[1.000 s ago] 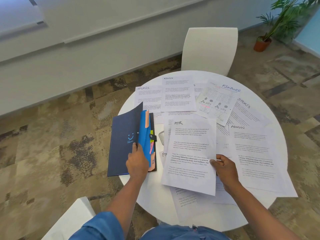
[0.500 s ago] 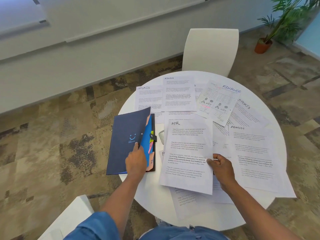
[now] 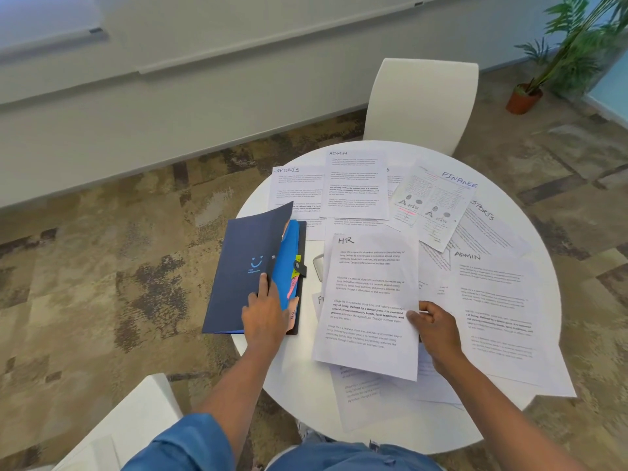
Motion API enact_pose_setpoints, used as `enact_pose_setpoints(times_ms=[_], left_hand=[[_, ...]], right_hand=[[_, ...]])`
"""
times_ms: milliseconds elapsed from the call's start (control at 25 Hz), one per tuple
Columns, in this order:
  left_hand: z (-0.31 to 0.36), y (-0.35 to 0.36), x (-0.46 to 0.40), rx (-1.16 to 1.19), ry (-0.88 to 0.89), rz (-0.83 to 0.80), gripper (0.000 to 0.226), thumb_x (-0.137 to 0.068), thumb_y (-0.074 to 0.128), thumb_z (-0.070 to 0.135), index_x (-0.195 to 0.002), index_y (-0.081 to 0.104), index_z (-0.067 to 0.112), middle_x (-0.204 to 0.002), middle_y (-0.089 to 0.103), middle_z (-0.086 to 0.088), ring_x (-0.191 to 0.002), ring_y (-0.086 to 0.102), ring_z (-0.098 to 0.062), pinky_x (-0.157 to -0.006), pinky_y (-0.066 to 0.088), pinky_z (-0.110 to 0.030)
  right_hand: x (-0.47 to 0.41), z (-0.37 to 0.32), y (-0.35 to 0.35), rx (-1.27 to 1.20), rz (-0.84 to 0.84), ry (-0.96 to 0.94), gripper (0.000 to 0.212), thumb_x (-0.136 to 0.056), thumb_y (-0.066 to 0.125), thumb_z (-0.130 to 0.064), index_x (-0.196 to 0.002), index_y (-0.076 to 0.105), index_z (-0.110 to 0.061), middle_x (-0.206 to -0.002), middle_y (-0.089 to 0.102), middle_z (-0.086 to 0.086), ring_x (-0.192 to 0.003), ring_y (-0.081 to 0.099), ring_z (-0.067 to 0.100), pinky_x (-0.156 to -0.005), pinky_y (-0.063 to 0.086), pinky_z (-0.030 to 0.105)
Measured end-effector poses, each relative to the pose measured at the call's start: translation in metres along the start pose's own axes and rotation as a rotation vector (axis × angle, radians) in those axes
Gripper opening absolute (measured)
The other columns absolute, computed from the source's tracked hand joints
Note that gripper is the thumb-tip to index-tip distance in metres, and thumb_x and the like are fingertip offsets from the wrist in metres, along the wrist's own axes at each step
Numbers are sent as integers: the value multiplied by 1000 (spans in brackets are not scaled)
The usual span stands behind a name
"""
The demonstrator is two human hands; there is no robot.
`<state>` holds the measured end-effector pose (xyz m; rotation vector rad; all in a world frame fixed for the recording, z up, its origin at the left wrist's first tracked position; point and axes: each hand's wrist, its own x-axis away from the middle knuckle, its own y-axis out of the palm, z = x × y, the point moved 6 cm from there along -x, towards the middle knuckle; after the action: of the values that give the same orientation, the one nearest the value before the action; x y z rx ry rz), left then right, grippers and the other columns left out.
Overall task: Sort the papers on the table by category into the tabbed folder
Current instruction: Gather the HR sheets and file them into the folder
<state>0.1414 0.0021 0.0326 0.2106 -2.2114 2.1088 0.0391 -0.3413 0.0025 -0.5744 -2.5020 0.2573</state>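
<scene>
A dark blue tabbed folder (image 3: 243, 266) lies at the left edge of the round white table (image 3: 299, 365), its front cover lifted partway. Blue and orange dividers with coloured tabs show inside. My left hand (image 3: 266, 312) holds the cover's lower edge with fingers on the cover. My right hand (image 3: 433, 329) pinches the right edge of a sheet headed HR (image 3: 368, 300), which lies in front of me over other papers. Sheets headed SPORTS (image 3: 295, 188), ADMIN (image 3: 355, 185), FINANCE (image 3: 431, 202) and another ADMIN (image 3: 492, 300) are spread across the table.
A white chair (image 3: 421, 103) stands behind the table. Another white chair (image 3: 125, 426) is at my near left. A potted plant (image 3: 525, 98) stands at the far right on the patterned carpet. A wall runs along the back.
The folder's cover has tipped further left and down, covering more of the dividers. The HR sheet has shifted slightly left with my right hand.
</scene>
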Motion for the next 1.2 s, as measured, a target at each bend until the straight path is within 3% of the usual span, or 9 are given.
enact_pose_setpoints(times_ms=[160, 360, 640, 920, 1200], left_hand=[[2, -2, 2, 60, -2, -22, 72, -91, 63, 34, -150, 26, 14, -162, 21, 1, -103, 57, -19, -67, 50, -28], [4, -5, 1, 91, 1, -50, 71, -92, 62, 16, -152, 23, 13, -164, 17, 0, -105, 56, -19, -75, 55, -29], [3, -2, 5, 65, 25, -43, 75, -92, 66, 32, -152, 25, 14, -163, 19, 2, -98, 58, -16, -69, 53, -25], [7, 5, 5, 49, 66, -43, 78, -91, 61, 6, -155, 16, 10, -165, 14, -2, -94, 54, -16, -72, 52, -27], [7, 1, 8, 112, 77, -91, 90, -86, 67, -1, -156, 12, 13, -165, 11, 1, -106, 56, -18, -78, 55, -31]], right_hand=[[0, 1, -1, 5, 1, 0, 11, -89, 67, -20, -97, 70, -26, -94, 76, -4, -89, 72, 20, -86, 58, 50], [3, 2, 1, 0, -8, 8, 10, -90, 67, -19, -95, 70, -27, -93, 77, -5, -87, 72, 20, -84, 59, 48], [2, 6, -3, 7, 1, 24, 12, -88, 68, -23, -99, 70, -26, -93, 77, -6, -89, 72, 20, -87, 58, 51], [5, 6, -12, 30, 11, 9, 13, -88, 68, -21, -101, 70, -26, -93, 77, -6, -88, 73, 19, -87, 58, 51], [9, -2, -14, 28, 26, -1, 12, -90, 67, -17, -96, 70, -26, -90, 77, -7, -87, 73, 19, -87, 58, 50]])
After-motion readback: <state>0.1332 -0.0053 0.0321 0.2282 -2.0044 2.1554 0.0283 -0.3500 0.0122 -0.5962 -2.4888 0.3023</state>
